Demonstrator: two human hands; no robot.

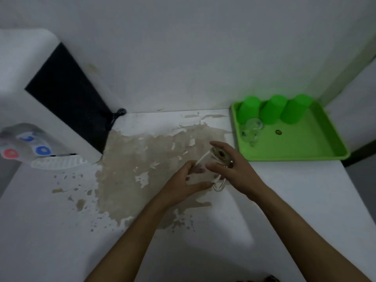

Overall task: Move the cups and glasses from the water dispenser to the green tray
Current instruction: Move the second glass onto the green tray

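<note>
**Both hands hold a clear glass mug on its way to the tray**

A person's left hand (184, 180) and right hand (234, 169) are both closed around a clear glass mug with a handle (215, 159), held tilted above the worn white counter (61, 220), just left of the shallow green plastic tray (317, 143). The two-handed grip probably steadies slippery glass. The mug's handle loops below the right hand; its base looks brownish, though blur hides detail. On the tray, three upturned green plastic cups (272, 110) line the back edge, leaving the front free, and another clear glass mug (252, 129) stands before them. The white water dispenser (30, 143), far left, shows an empty drip grille.
</note>
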